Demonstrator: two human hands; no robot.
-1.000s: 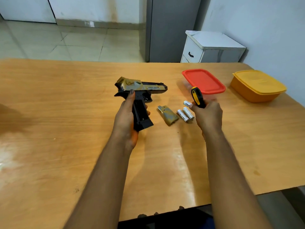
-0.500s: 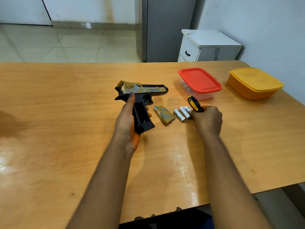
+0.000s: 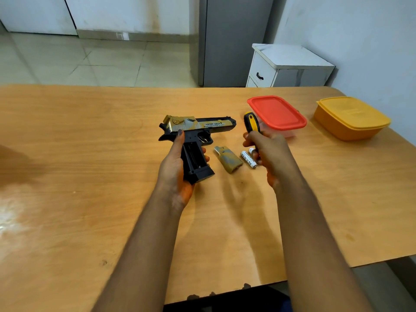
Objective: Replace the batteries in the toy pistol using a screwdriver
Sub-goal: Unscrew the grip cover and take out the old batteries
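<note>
The pistol [image 3: 193, 140] sits in the left hand [image 3: 174, 170], fingers wrapped round its grip, battery bay open. Between the hands, a cover [image 3: 228, 159] and batteries [image 3: 248, 159] lie on the surface [image 3: 90, 176]. The right hand [image 3: 270, 154] grips a screwdriver [image 3: 251, 123], just short of two lidded boxes [image 3: 278, 113].

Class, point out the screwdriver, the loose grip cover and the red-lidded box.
screwdriver [image 3: 251, 123], head view, on its yellow-and-black handle.
grip cover [image 3: 228, 159], head view, on its middle.
red-lidded box [image 3: 275, 112], head view, on its lid.
</note>
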